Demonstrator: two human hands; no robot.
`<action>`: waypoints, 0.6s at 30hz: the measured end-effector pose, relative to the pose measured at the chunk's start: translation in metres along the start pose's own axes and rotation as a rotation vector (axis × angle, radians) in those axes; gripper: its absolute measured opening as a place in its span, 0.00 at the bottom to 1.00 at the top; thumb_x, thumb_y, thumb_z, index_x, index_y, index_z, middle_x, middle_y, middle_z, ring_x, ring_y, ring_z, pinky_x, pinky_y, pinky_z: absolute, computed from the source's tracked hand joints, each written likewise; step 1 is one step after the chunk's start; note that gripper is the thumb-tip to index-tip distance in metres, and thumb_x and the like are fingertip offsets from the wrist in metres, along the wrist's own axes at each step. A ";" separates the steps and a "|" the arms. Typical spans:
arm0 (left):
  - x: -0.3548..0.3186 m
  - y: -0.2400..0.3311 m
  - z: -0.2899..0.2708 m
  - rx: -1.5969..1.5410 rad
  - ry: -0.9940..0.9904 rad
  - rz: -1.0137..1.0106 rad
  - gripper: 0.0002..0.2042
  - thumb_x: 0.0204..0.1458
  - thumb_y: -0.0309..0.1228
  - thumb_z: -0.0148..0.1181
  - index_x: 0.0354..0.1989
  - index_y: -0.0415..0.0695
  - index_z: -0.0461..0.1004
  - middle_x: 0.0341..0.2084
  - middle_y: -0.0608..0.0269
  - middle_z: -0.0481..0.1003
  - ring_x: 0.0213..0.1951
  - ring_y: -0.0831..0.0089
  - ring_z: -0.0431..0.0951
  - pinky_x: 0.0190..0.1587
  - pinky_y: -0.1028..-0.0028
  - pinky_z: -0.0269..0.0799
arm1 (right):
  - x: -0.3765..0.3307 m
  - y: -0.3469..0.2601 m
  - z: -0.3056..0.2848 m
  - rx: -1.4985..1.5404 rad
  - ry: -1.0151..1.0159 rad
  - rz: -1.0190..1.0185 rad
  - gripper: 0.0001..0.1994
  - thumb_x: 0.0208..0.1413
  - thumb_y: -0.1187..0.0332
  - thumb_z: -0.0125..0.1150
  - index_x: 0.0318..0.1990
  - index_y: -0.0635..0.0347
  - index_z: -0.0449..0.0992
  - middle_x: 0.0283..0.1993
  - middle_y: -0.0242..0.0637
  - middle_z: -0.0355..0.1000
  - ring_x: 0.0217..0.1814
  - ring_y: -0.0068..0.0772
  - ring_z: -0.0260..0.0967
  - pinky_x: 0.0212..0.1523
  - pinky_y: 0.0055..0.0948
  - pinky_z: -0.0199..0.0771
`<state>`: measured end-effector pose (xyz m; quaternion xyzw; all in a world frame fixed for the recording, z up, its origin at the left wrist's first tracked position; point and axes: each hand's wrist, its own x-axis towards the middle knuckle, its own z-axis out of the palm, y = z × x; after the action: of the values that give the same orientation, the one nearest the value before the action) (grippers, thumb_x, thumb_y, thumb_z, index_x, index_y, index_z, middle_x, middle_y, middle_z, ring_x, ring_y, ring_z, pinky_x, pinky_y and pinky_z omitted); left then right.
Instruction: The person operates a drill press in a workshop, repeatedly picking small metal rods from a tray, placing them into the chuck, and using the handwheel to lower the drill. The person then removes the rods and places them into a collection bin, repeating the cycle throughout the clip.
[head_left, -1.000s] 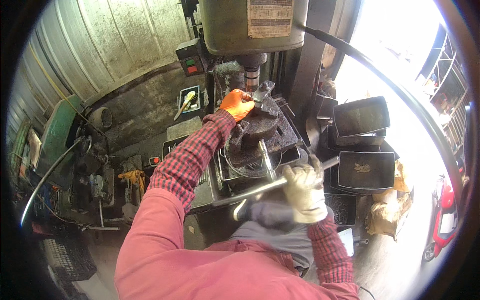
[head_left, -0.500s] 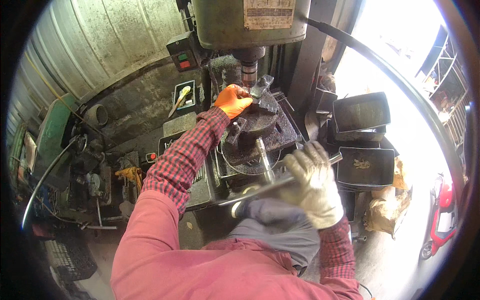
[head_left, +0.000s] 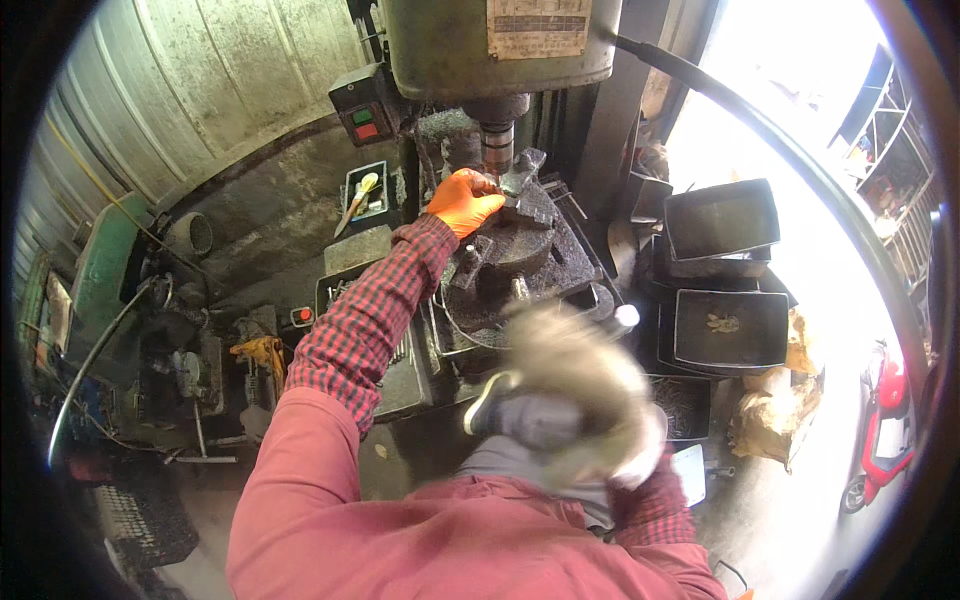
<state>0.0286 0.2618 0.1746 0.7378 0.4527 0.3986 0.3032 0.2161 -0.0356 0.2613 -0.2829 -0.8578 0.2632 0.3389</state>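
Printed plate (head_left: 538,28), on machine housing (head_left: 440,62) — blurred, unreadable

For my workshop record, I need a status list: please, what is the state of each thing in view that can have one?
Left hand in orange glove: fingers bent, at the dark metal fixture
Right hand in pale glove: blurred, grip unclear
Silvery cylindrical spindle: turning or still, unclear
Yellow-white long-handled brush: lying diagonally
Lower black rectangular metal tray: holding small pieces
Brown paper sack: crumpled
Red scooter: upright

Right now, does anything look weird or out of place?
Yes: the left hand, at the drill press, wears an orange glove, but the blurred right hand wears a pale glove. That looks odd because gloves usually match.
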 end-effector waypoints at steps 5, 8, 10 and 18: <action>-0.003 0.010 -0.001 -0.176 0.006 -0.060 0.12 0.51 0.31 0.73 0.38 0.35 0.81 0.34 0.61 0.83 0.38 0.73 0.83 0.45 0.71 0.78 | 0.026 -0.027 -0.065 -0.993 -0.032 0.116 0.25 0.58 0.48 0.67 0.47 0.64 0.76 0.38 0.45 0.75 0.46 0.48 0.74 0.64 0.48 0.69; -0.007 0.012 -0.001 -0.098 -0.010 -0.086 0.13 0.52 0.32 0.74 0.39 0.36 0.81 0.36 0.61 0.83 0.40 0.72 0.83 0.47 0.72 0.77 | 0.036 -0.021 -0.074 -1.216 0.014 0.155 0.22 0.56 0.50 0.69 0.42 0.63 0.79 0.31 0.42 0.76 0.40 0.45 0.76 0.62 0.47 0.70; -0.008 0.010 -0.001 0.025 0.024 -0.052 0.14 0.52 0.36 0.74 0.39 0.37 0.82 0.37 0.59 0.83 0.42 0.71 0.83 0.47 0.71 0.77 | 0.026 0.002 -0.080 -1.199 0.033 0.384 0.20 0.55 0.51 0.70 0.38 0.63 0.81 0.27 0.39 0.77 0.36 0.43 0.78 0.61 0.47 0.72; -0.008 0.011 -0.001 0.102 0.025 0.017 0.17 0.51 0.39 0.72 0.42 0.37 0.82 0.39 0.54 0.83 0.44 0.64 0.84 0.49 0.66 0.77 | -0.084 0.154 -0.085 -0.041 0.460 1.054 0.12 0.59 0.73 0.60 0.50 0.56 0.78 0.30 0.42 0.79 0.33 0.45 0.80 0.35 0.39 0.77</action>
<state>0.0306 0.2501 0.1815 0.7511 0.4698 0.3866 0.2563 0.3763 0.0385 0.1796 -0.7289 -0.5099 0.3113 0.3343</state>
